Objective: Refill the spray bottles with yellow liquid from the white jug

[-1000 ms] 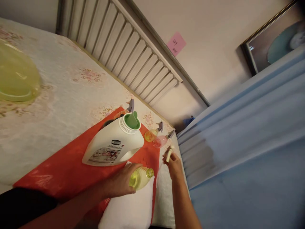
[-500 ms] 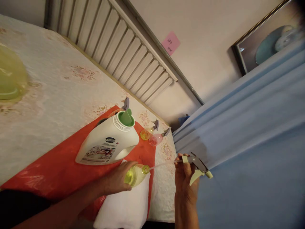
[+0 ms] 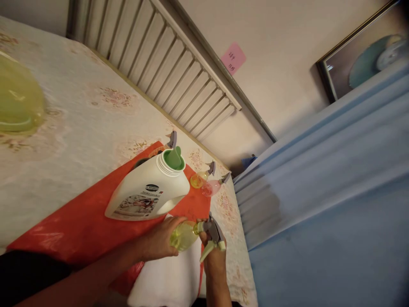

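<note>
My left hand (image 3: 161, 241) is closed around a clear yellow spray bottle (image 3: 184, 236), with its neck pointing right. My right hand (image 3: 213, 253) grips the spray bottle's trigger head (image 3: 213, 233), grey with pale yellow parts, and its collar sits at the bottle's mouth. Whether the threads are engaged I cannot tell. Beneath both hands lies a folded white towel (image 3: 172, 277). Just beyond the left hand stands a large white jug (image 3: 148, 187) without a cap; a green piece (image 3: 174, 158) shows in its mouth.
A red sheet (image 3: 73, 221) covers part of the floral tablecloth (image 3: 79, 128). Behind the jug are small spray bottles, one yellow (image 3: 198, 180) and one pink (image 3: 211, 187). A yellow translucent basin (image 3: 22, 94) is at far left. A radiator (image 3: 166, 55) and blue curtain (image 3: 319, 204) border the table.
My right hand has moved left with the trigger head, bringing it from well apart onto the bottle's neck. The dip tube that was partly out is now inside. My left hand keeps its grip.
</note>
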`<state>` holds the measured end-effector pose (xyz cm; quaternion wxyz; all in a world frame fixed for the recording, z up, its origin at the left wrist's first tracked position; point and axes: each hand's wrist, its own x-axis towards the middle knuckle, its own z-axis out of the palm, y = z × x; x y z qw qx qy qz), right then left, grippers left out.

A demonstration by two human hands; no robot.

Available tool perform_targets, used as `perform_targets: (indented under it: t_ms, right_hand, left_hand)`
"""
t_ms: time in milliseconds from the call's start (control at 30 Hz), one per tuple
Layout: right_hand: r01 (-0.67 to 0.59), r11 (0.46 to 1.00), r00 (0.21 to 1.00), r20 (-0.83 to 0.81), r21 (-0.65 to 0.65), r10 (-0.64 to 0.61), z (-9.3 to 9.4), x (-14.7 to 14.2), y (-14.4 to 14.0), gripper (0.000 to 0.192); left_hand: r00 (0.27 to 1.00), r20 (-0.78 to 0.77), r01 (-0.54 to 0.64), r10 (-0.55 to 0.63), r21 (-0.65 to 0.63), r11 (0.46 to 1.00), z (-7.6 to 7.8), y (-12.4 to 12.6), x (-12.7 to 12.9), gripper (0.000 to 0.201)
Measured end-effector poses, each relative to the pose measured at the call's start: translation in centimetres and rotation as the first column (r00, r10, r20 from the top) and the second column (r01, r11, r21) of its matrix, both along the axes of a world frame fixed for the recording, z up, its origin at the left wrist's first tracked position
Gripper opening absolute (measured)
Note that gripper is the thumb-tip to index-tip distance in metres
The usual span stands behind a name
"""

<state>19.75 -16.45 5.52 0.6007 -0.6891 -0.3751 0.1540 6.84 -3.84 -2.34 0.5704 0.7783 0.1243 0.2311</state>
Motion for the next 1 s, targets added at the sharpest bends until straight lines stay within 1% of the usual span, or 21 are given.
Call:
perform_targets:
  t_ms: [67,167,367,467,533,633,733,833,900,1000]
  right_hand:
    - [0.015,0.999,1.0,0.028,-0.041,-0.014,0.2,-0.1,-0.1,0.027]
    - [-0.013,0.996,0.997,0.079,-0.092,0.021,1.0,-0.4,-0.3,0.03]
    - [-0.043,0.991,0.994,0.096,-0.126,0.056,2.7,-1.4,-0.1,0.025]
    - [-0.053,0.987,0.991,0.115,-0.151,0.071,3.1,-1.7,0.1,0.026]
    - [-0.038,0.987,0.989,0.134,-0.159,0.06,3.2,-1.8,0.1,0.021]
    - [0.01,0.984,0.978,0.205,-0.178,0.028,3.1,-2.0,0.1,0.014]
    - [0.081,0.983,0.966,0.258,-0.164,-0.037,2.8,-2.6,0.2,0.012]
    - [0.148,0.984,0.971,0.204,-0.099,-0.126,1.9,-3.2,0.4,0.011]
    - [0.168,0.984,0.976,0.149,-0.062,-0.157,1.3,-3.4,0.6,0.013]
    - [0.199,0.98,0.976,0.091,-0.023,-0.196,0.7,-3.6,1.0,0.02]
  left_hand:
    - [1.0,0.012,-0.001,0.001,0.005,1.0,-0.1,0.0,0.0,0.085]
    - [1.0,0.028,0.001,-0.001,0.014,1.0,0.0,0.1,0.0,0.084]
    - [0.999,0.044,0.015,-0.015,0.012,1.0,0.2,0.1,-0.2,0.081]
    - [0.999,0.046,0.013,-0.014,0.02,1.0,0.3,0.1,-0.1,0.08]
    - [0.999,0.048,0.014,-0.015,0.027,1.0,0.5,0.1,-0.1,0.078]
    - [0.999,0.038,0.024,-0.025,0.029,0.999,0.8,0.1,-0.2,0.075]
    - [1.0,0.007,0.021,-0.021,0.028,0.999,0.7,0.1,-0.2,0.08]
    - [1.0,0.004,0.011,-0.011,0.032,0.999,0.2,0.0,-0.1,0.084]
    - [1.0,0.014,0.005,-0.006,0.04,0.999,0.1,0.0,0.0,0.082]
    - [0.999,0.03,0.021,-0.023,0.061,0.998,0.4,-0.1,0.1,0.074]
